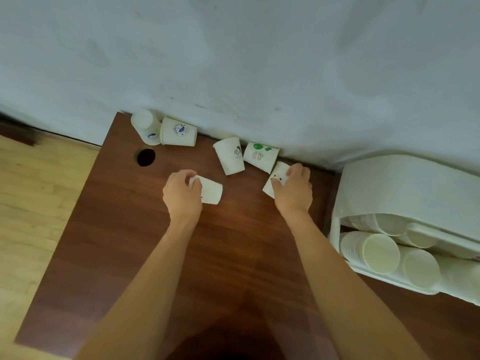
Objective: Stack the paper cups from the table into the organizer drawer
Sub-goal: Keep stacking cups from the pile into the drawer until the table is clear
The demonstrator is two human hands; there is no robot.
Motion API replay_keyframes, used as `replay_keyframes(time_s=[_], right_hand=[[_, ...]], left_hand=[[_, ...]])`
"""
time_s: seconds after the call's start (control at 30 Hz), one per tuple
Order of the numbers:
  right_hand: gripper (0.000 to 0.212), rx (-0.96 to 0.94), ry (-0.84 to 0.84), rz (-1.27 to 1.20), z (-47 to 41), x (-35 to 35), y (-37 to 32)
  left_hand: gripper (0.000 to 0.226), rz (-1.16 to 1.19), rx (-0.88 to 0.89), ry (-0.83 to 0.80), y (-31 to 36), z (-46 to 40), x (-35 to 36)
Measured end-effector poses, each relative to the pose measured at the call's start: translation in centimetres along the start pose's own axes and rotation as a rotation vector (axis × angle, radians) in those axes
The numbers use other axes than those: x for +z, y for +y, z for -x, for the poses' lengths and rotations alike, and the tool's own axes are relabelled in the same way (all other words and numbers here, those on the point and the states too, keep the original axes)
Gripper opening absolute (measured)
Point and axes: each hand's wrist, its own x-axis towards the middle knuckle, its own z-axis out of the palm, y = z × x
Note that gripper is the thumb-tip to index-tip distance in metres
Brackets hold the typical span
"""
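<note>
Several white paper cups lie on their sides on the brown table [124, 242]. My left hand [181, 193] grips a plain cup [211, 192] near the table's middle. My right hand [293, 189] holds a cup with a panda print [276, 178] by the wall. Between and behind them lie a cup with a black logo [230, 155] and a cup with a green print [259, 155]. Two cups with blue logos [178, 132] [146, 126] rest at the far left corner. The white organizer [405, 193] stands at the right, its open drawer [376, 275] holding stacks of cups [368, 252].
A round cable hole [146, 157] is cut in the table near the far left. A pale wall [259, 61] runs along the table's back edge. Light wooden floor [33, 193] shows beyond the table's left edge.
</note>
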Motion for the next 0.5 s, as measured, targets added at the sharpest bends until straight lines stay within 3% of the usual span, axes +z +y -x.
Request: replay_keyframes(time_s=[0.1, 0.27, 0.33, 0.5], right_hand=[[0.040, 0.012, -0.004, -0.036, 2.2, -0.7, 0.8], [0.022, -0.026, -0.012, -0.142, 6.5, -3.0, 2.9], [0.025, -0.080, -0.018, -0.145, 8.2, -4.3, 4.0], [0.021, -0.178, 0.107, -0.283, 13.0, -8.5, 7.3]], left_hand=[[0.018, 0.044, 0.035, -0.003, 0.6, 2.0, -0.5], [0.029, 0.023, 0.159, -0.077, 2.7, 6.6, -1.2], [0.031, 0.003, 0.222, -0.091, 3.7, 8.7, -1.5], [0.026, -0.002, 0.398, -0.133, 6.2, 14.7, -1.6]])
